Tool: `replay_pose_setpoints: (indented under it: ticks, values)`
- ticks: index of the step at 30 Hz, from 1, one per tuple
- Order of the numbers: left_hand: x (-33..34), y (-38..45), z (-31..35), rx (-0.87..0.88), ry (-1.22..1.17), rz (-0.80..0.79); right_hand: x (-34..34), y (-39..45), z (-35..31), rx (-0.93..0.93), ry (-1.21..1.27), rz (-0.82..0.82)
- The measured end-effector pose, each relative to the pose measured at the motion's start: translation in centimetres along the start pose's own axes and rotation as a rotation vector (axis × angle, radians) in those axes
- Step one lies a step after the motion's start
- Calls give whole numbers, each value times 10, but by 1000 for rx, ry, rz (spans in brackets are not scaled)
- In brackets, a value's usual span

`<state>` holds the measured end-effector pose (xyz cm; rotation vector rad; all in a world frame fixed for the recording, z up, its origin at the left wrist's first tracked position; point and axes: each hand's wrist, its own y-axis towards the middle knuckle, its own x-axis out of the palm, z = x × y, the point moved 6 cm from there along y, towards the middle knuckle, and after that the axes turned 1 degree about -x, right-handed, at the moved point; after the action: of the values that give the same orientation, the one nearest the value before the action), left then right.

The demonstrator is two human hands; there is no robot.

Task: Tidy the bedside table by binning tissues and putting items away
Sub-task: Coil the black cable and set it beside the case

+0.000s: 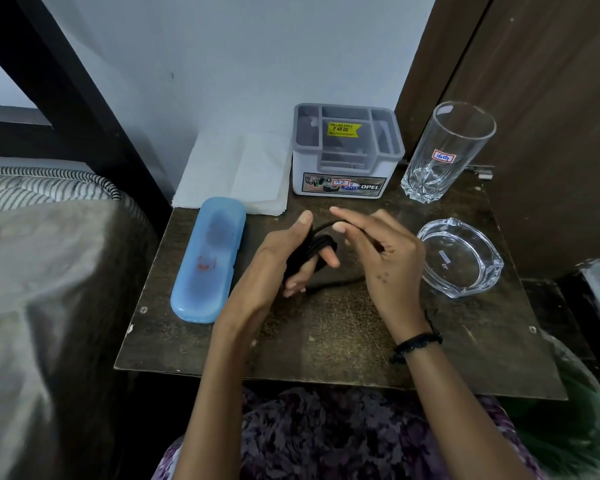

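Scuffed dark wooden table [326, 341] is bearing smooth glassware; above it, left hand [281, 261] is gripping coiled black cord [309, 251], right hand [378, 254] pinching its free strand beside folded tissues [236, 168].

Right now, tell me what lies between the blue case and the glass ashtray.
In the head view, both hands: the left hand holds a coiled black cable, the right hand pinches its strand.

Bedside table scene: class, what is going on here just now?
A person is coiling a black cable around the left hand, while the right hand pinches its loose strand. On the bedside table stand a blue case, folded tissues, a grey organiser, a tall glass and a glass ashtray.
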<state>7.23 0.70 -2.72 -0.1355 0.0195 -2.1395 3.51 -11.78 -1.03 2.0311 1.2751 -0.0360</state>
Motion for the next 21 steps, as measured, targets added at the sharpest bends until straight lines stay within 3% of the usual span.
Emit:
replay_pose_setpoints:
  ticks: [3,6,9,12,16,18,21]
  values:
    - [5,-1,2,11,-158,-66,6,0,8,106,100,-51]
    - [6,-2,12,85,-486,-40,20,-3,17,256,216,-179]
    - [2,-2,20,174,-639,7,33,-10,15,267,129,-345]
    - [-8,1,13,193,-475,141,45,-16,5,158,-8,-506]
    - [-11,0,13,273,51,287,50,-18,2,165,-79,-628]
    - [-9,0,10,292,227,275,52,-21,7,334,77,-687]
    - [-10,0,5,274,434,292,52,-25,9,606,558,-740]
